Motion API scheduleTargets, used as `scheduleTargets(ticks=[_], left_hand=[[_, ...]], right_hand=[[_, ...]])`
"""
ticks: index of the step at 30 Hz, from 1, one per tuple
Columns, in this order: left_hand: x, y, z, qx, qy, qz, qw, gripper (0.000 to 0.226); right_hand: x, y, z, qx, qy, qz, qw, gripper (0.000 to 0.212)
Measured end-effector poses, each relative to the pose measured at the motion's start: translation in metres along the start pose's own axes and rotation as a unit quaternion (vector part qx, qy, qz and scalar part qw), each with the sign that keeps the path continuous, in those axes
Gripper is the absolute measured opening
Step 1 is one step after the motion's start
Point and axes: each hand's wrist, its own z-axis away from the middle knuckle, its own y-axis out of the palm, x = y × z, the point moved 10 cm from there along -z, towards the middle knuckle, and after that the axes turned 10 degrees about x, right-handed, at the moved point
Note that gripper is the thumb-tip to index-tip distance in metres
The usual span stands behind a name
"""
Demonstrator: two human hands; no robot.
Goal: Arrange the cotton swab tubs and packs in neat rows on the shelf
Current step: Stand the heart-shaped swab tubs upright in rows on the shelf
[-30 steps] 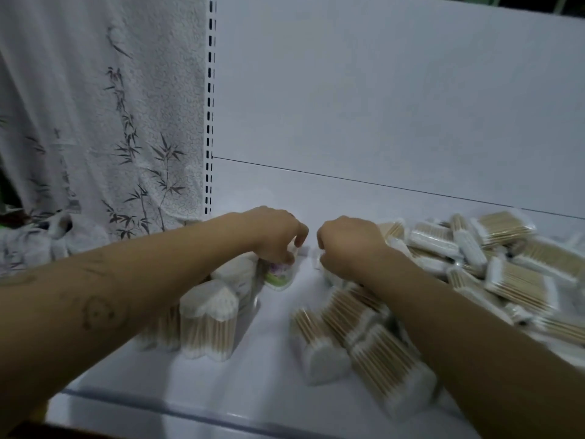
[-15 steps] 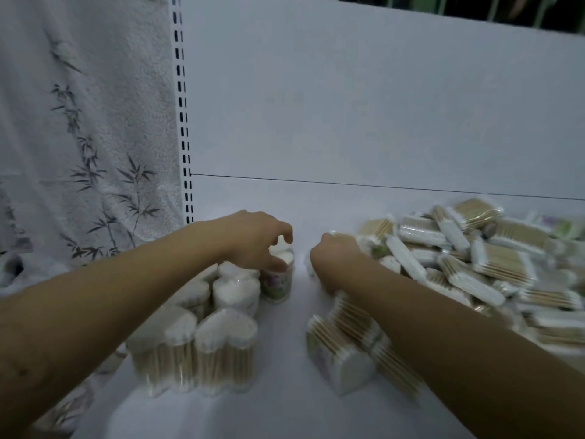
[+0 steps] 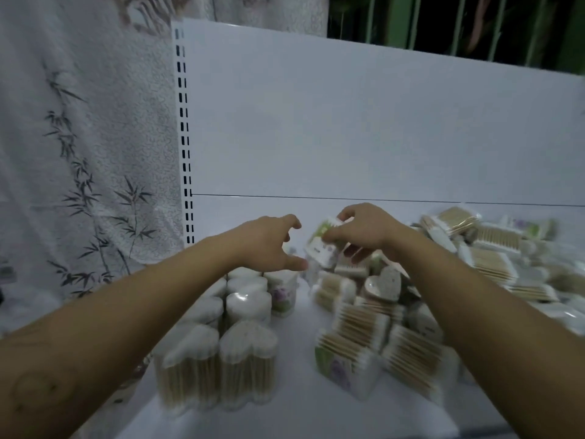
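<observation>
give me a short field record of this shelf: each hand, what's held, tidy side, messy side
left hand: open, fingers spread, holds nothing
right hand: grips a labelled tub, tilted, lifted
tidy side: upright heart-shaped tubs in rows, left
messy side: loose packs heaped, right
shelf: white

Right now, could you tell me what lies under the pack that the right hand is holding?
Below the cotton swab pack gripped by the right hand lie loose swab packs and a tipped heart-shaped tub. The wrist covers what lies behind it.
</observation>
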Motion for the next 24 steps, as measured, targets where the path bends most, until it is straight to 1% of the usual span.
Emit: scheduleTargets(ticks=[2,4,7,9,11,13,14,16,19,21,24], left_hand=[[-0.007,-0.004,0.001,-0.019,0.007,0.039,0.999,0.08],[-0.014,-0.011,0.004,-0.05,0.017,0.082,0.995,0.077],[-0.022,-0.027,0.011,-0.111,0.036,0.158,0.98,0.069],[-0.027,-0.033,0.016,-0.125,0.039,0.182,0.975,0.065],[-0.032,-0.033,0.02,-0.112,0.031,0.166,0.979,0.062],[-0.037,-0.027,0.02,-0.073,0.014,0.108,0.991,0.063],[-0.04,-0.022,0.019,-0.051,0.003,0.07,0.996,0.064],[-0.041,-0.011,0.016,-0.012,-0.022,-0.002,1.0,0.066],[-0.037,0.008,0.012,0.035,-0.062,-0.043,0.996,0.066],[-0.035,0.017,0.01,0.057,-0.085,-0.062,0.993,0.067],[-0.032,0.026,0.007,0.082,-0.122,-0.136,0.98,0.068]], right_hand=[[0.002,-0.007,0.01,-0.015,-0.02,-0.063,0.998,0.039],[0.003,-0.008,0.019,-0.017,-0.029,-0.088,0.996,0.04],[0.001,-0.003,0.027,0.02,-0.026,-0.122,0.992,0.038],[-0.003,0.001,0.032,0.054,-0.023,-0.131,0.99,0.039],[-0.005,-0.002,0.035,0.057,-0.028,-0.084,0.994,0.044],[-0.006,-0.013,0.038,0.007,-0.042,0.033,0.999,0.055],[-0.005,-0.019,0.039,-0.021,-0.053,0.084,0.995,0.06],[-0.004,-0.021,0.042,-0.037,-0.073,0.143,0.986,0.059],[-0.006,-0.003,0.043,0.007,-0.081,0.197,0.977,0.054],[-0.006,0.01,0.043,0.033,-0.083,0.249,0.964,0.051],[-0.003,0.025,0.034,0.06,-0.086,0.295,0.95,0.043]])
